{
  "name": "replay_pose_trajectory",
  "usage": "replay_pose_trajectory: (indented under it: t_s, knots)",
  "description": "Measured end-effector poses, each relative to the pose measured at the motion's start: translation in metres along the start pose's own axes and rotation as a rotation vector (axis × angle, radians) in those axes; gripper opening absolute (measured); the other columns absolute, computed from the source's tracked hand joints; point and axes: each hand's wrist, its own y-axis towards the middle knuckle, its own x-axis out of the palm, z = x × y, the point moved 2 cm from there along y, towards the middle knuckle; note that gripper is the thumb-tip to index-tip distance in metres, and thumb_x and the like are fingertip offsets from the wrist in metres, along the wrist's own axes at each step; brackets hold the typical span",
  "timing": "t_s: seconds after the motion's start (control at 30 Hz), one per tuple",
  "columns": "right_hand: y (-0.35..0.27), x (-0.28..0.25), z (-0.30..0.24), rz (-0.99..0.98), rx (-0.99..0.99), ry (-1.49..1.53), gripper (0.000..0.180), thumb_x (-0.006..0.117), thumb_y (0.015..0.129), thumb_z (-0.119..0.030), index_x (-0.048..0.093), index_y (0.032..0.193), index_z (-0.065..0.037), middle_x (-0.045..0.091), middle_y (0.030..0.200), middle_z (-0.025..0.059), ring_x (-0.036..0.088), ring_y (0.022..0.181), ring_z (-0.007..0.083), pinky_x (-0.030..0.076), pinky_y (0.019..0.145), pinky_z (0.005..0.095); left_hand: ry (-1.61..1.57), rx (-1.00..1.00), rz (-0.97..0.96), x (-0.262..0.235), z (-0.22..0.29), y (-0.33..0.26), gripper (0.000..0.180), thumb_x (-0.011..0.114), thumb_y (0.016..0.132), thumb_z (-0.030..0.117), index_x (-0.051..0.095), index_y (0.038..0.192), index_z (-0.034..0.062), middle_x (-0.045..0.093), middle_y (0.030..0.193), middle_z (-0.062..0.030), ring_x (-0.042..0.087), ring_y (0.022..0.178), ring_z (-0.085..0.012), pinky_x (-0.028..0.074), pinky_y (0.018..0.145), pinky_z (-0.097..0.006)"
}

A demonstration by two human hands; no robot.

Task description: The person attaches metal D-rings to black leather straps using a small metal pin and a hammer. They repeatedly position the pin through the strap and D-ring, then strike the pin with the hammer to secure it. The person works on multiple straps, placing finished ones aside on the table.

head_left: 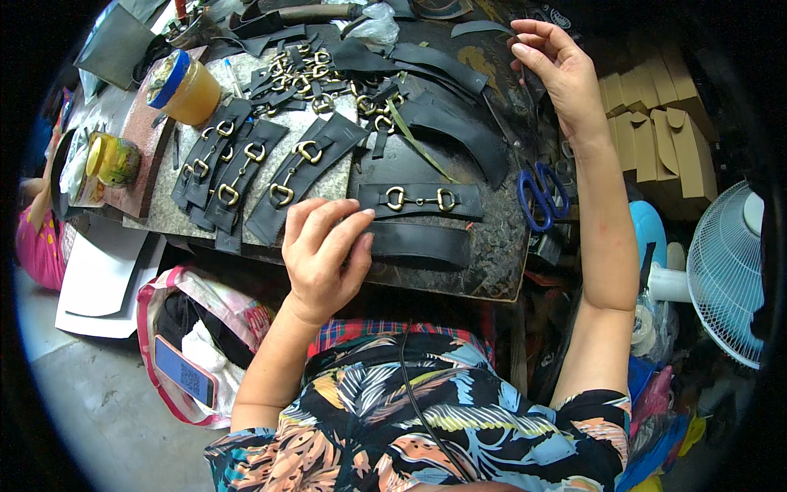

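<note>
My right hand (556, 70) is raised over the far right of the table, thumb and fingers closed at the end of a thin, curved black strip (482, 28). My left hand (324, 254) hovers by the near table edge, fingers loosely curled and the thumb a little apart. Its fingertips are at the left end of a black leather strap with a brass bit-shaped fitting (420, 201). Just nearer lies a plain black strap (420, 246). Left of these, several more fitted straps (303, 174) lie side by side on a pale stone slab.
Blue-handled scissors (541, 197) lie at the right table edge. Loose brass-fitted pieces (307, 74) are heaped at the back beside more black straps (459, 135). A blue-lidded jar (184, 90) and yellow-lidded jar (113, 160) stand left. Right are cartons (676, 156) and a fan (730, 271).
</note>
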Motion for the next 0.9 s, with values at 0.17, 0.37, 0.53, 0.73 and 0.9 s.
replay_pose_trajectory:
  t_s: [0.17, 0.37, 0.53, 0.73, 0.9]
  knots:
    - [-0.025, 0.016, -0.02, -0.062, 0.033, 0.019, 0.036, 0.075, 0.095, -0.012, 0.067, 0.129, -0.004, 0.069, 0.117, 0.0062, 0.069, 0.098, 0.0143, 0.054, 0.089, 0.0279, -0.05, -0.038, 0.021, -0.01, 0.011, 0.01, 0.031, 0.076, 0.077, 0.001, 0.076, 0.107, 0.0044, 0.069, 0.106, -0.0133, 0.064, 0.095, -0.0326, 0.052, 0.085, -0.041]
    - [-0.081, 0.074, -0.076, -0.547, -0.325, -0.11, 0.037, 0.086, 0.079, -0.008, 0.07, 0.111, -0.002, 0.07, 0.112, 0.01, 0.067, 0.11, 0.022, 0.052, 0.098, 0.0351, -1.162, -0.7, -0.017, 0.004, 0.005, 0.036, 0.069, 0.073, 0.095, 0.007, 0.038, 0.155, 0.0003, 0.053, 0.142, -0.0126, 0.065, 0.101, -0.0163, 0.056, 0.081, -0.028]
    - [-0.079, 0.083, -0.077, -0.573, -0.071, -0.154, 0.032, 0.08, 0.083, 0.0, 0.068, 0.113, -0.003, 0.068, 0.103, 0.0045, 0.066, 0.099, 0.0127, 0.054, 0.088, 0.0282, -0.791, -0.853, -0.332, 0.002, -0.013, 0.039, 0.025, 0.08, 0.091, 0.013, 0.074, 0.112, 0.0, 0.07, 0.087, 0.0025, 0.057, 0.072, -0.0021, 0.045, 0.064, -0.019]
    - [-0.068, 0.084, -0.049, -0.539, 0.103, 0.075, 0.015, 0.07, 0.095, -0.003, 0.066, 0.109, -0.002, 0.065, 0.084, -0.002, 0.06, 0.072, 0.0036, 0.047, 0.055, 0.0195, -0.42, -0.516, -0.12, 0.006, -0.018, 0.037, 0.024, 0.077, 0.088, 0.009, 0.073, 0.11, -0.002, 0.073, 0.093, -0.0137, 0.067, 0.079, -0.0203, 0.052, 0.072, -0.029]
    - [-0.074, 0.075, -0.049, -0.548, 0.243, 0.061, 0.017, 0.07, 0.096, -0.005, 0.069, 0.113, -0.004, 0.071, 0.098, -0.0004, 0.066, 0.085, 0.0043, 0.053, 0.067, 0.0188, -0.356, -0.403, -0.12, -0.003, -0.017, 0.038, 0.021, 0.073, 0.091, 0.005, 0.073, 0.111, -0.0003, 0.067, 0.087, -0.0104, 0.065, 0.073, -0.0189, 0.05, 0.067, -0.03]
